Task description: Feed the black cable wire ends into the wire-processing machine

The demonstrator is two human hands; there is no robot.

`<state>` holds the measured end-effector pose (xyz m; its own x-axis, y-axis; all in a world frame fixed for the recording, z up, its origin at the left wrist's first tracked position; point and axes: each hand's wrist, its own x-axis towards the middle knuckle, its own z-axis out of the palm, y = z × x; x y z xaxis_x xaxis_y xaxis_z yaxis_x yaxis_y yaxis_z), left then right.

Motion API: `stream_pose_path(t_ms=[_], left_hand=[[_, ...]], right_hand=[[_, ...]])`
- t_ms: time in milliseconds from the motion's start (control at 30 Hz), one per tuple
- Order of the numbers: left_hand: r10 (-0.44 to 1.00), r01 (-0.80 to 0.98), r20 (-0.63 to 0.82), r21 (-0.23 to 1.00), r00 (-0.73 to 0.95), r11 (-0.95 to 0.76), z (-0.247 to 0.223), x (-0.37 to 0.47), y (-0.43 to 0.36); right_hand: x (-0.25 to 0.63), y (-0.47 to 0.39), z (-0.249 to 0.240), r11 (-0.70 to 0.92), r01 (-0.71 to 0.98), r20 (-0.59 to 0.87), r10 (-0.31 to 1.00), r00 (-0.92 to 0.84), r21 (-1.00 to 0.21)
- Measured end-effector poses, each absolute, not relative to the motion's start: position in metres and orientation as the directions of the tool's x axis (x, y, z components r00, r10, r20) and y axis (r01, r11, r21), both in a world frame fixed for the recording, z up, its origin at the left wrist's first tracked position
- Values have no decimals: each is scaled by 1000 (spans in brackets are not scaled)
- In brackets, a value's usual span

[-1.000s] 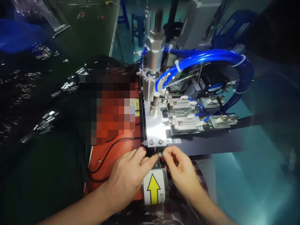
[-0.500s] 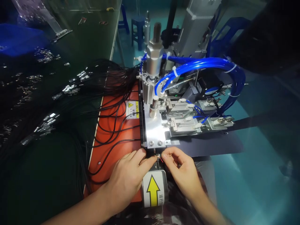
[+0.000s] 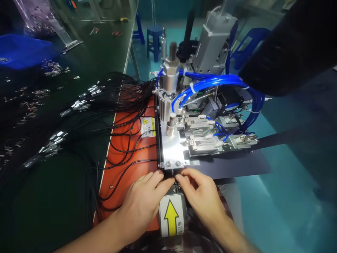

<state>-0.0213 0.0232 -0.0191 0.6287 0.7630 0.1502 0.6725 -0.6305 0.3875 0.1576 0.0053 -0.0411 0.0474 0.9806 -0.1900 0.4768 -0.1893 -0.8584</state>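
A glossy blue plastic bin [image 3: 27, 52] sits at the far left on a dark green, matte desk [image 3: 52, 196]. Nearer, at least two clusters of shiny silver metal connectors [image 3: 54, 142] lie on it, ending bundles of thin black rubbery cables [image 3: 131, 96], too many to count. Several of these cables curve across a smooth orange-red panel [image 3: 139, 174], which carries one white-and-yellow rectangular warning label [image 3: 149, 127].

The bare left hand [image 3: 144, 196] rests over the panel's right edge, its fingers bent and its thumb stretched out straight to the right. The thumb tip reaches a narrow black metal guide [image 3: 174, 189], directly below the front edge of a polished silver metal plate [image 3: 172, 151] with two round-headed screws [image 3: 169, 163]. One thick steel cylinder [image 3: 170, 75] with a threaded top stands upright behind the plate. In front of the guide is one white rounded label with a yellow arrow [image 3: 171, 214].

The bare right hand [image 3: 202, 191] curls in from the other side, its thumb and forefinger nearly together at the guide, just beside the left thumb. Whether either hand grips anything cannot be told; the spot between the fingertips is hidden. Farther right, two ribbed silver metal blocks [image 3: 205, 147] lie side by side beneath an arching bundle of glossy blue tubes [image 3: 218, 80].
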Motion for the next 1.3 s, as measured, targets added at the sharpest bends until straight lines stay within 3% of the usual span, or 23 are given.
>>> stream_pose_path(t_ms=[100,367,633,800,1033,1300], left_hand=[[767,671,159,395,622,-627,-20,-22,23],[766,678,189,371,614,-635,-21,-22,23],[765,674,195,374,614,-637,-21,-21,23],[766,672,188,385,614,-633,-20,-21,24],[762,674,200,367,616,-641,-20,-21,25],[761,671,209,369,614,-643,-21,-21,25]], right_hand=[[153,7,-39,-112,566,-105,993,45,-817],[145,10,-43,-183,388,-156,983,99,-903],[148,9,-44,-219,353,-210,976,63,-910],[147,6,-50,-166,298,-152,986,71,-940],[151,10,-46,-402,-66,-406,911,69,-913],[150,8,-47,-390,-145,-404,911,81,-909]])
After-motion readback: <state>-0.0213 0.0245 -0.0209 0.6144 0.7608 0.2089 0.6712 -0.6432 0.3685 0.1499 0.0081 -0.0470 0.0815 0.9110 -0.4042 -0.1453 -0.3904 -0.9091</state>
